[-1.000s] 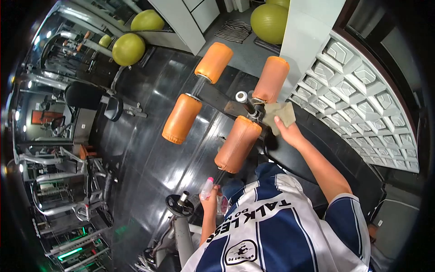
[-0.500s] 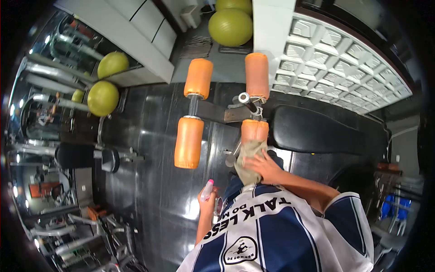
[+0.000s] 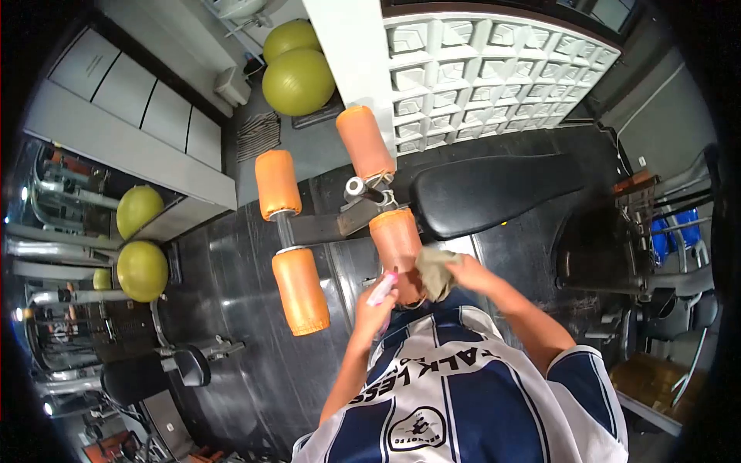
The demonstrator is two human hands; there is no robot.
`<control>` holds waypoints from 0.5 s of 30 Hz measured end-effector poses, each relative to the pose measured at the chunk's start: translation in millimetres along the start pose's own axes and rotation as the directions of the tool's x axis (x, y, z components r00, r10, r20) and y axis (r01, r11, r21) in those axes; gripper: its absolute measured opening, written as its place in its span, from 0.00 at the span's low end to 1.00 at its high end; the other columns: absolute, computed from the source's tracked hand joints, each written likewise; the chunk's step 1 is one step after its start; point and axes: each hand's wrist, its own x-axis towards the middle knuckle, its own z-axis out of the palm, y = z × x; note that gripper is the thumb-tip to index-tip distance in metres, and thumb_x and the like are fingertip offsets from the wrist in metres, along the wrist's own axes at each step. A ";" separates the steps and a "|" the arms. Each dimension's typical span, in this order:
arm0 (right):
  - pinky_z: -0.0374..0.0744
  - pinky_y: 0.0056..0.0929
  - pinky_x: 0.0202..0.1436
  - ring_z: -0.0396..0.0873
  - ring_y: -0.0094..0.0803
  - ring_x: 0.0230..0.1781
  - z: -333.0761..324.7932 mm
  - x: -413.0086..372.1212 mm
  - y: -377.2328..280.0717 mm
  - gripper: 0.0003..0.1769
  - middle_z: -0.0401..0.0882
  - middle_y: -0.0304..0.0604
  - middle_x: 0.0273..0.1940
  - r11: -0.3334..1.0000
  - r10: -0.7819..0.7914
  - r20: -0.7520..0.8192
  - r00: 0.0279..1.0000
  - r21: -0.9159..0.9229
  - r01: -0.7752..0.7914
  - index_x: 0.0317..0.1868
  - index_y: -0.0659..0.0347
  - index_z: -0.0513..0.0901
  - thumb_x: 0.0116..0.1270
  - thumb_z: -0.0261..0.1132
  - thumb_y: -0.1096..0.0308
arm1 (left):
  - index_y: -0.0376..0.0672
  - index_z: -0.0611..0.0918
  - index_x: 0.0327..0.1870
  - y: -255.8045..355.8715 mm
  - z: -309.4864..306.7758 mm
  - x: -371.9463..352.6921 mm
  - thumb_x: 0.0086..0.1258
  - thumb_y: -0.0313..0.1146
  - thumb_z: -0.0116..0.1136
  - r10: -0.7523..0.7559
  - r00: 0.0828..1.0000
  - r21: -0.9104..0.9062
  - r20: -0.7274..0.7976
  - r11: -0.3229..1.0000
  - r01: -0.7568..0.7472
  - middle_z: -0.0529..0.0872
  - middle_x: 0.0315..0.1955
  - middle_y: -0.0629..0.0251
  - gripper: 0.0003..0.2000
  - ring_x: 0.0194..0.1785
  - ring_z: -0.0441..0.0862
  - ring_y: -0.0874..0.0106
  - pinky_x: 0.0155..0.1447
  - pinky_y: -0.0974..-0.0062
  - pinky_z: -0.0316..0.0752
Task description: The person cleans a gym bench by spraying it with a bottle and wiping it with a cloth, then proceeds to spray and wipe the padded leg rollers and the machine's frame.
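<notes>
My left hand (image 3: 372, 315) is closed around a small clear spray bottle (image 3: 382, 290) with a pink top. It holds the bottle up beside the nearest orange padded roller (image 3: 395, 239), the pink top overlapping the roller's lower part in this view. In my right hand (image 3: 469, 273) is a bunched grey-green cloth (image 3: 436, 272), at the right side of that same roller. The roller belongs to a bench with a black padded seat (image 3: 494, 193) and a metal post (image 3: 356, 187) between its rollers.
More orange rollers (image 3: 301, 289) stick out to the left on the bench frame. Green exercise balls (image 3: 299, 81) sit at the back, near a white patterned wall (image 3: 478, 69). A mirror with gym machines runs along the left; a rack (image 3: 656, 224) stands at right.
My left hand has raised the spray bottle to the near roller. My right hand has drawn the cloth off the roller's top toward its right side. The view has turned.
</notes>
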 end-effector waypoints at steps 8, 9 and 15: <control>0.78 0.35 0.56 0.85 0.39 0.51 -70.3 80.9 -5.2 0.20 0.87 0.51 0.50 0.990 -0.083 -0.282 0.956 -0.133 0.047 0.57 0.65 0.83 0.71 0.61 0.61 | 0.45 0.84 0.58 -17.2 28.7 18.7 0.67 0.46 0.61 0.190 0.950 0.506 0.249 0.810 -0.295 0.71 0.70 0.46 0.22 0.64 0.79 0.50 0.63 0.61 0.76; 0.77 0.35 0.58 0.84 0.38 0.51 -56.8 98.2 -2.5 0.20 0.87 0.51 0.51 0.989 -0.137 -0.255 0.957 -0.098 0.115 0.58 0.66 0.82 0.72 0.63 0.61 | 0.46 0.84 0.59 -15.3 25.5 17.4 0.67 0.45 0.62 0.154 0.957 0.524 0.244 0.810 -0.264 0.73 0.69 0.47 0.21 0.66 0.77 0.52 0.65 0.63 0.75; 0.78 0.44 0.55 0.76 0.47 0.52 26.8 95.5 -6.7 0.27 0.78 0.46 0.47 0.646 -0.499 0.129 0.857 -0.604 0.467 0.57 0.56 0.81 0.57 0.72 0.58 | 0.34 0.84 0.58 -55.9 0.4 8.5 0.67 0.37 0.68 -0.072 0.997 0.102 0.016 0.992 0.070 0.87 0.49 0.55 0.21 0.52 0.84 0.69 0.53 0.73 0.77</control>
